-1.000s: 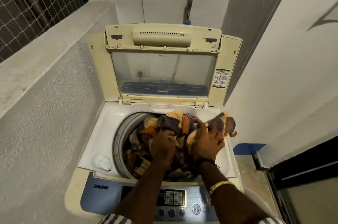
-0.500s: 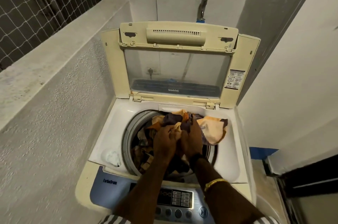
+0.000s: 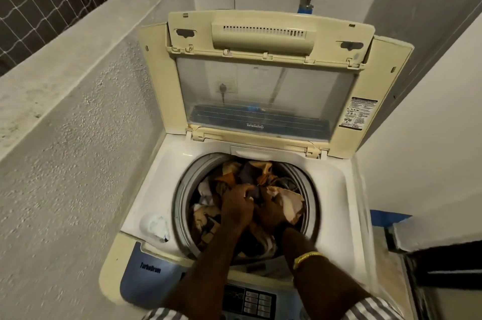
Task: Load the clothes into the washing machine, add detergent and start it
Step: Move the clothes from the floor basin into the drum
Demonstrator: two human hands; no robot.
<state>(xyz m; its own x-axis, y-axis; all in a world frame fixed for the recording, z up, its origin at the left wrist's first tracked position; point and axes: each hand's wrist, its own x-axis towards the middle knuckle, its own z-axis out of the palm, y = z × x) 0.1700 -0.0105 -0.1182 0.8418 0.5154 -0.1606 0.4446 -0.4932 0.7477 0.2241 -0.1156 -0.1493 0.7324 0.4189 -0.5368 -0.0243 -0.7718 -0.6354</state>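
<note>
Head view: the cloth flap that hung over the drum (image 3: 182, 205) rim at 3 o'clock is now tucked in (loading nearly done); left hand (image 3: 238, 208) and right hand (image 3: 270, 212) grip the clothes (image 3: 260, 176), fingers curled closed.

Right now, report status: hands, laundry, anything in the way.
Left hand and right hand both down in the drum, gripping clothes. Lid up. Nothing blocking the opening.
</note>
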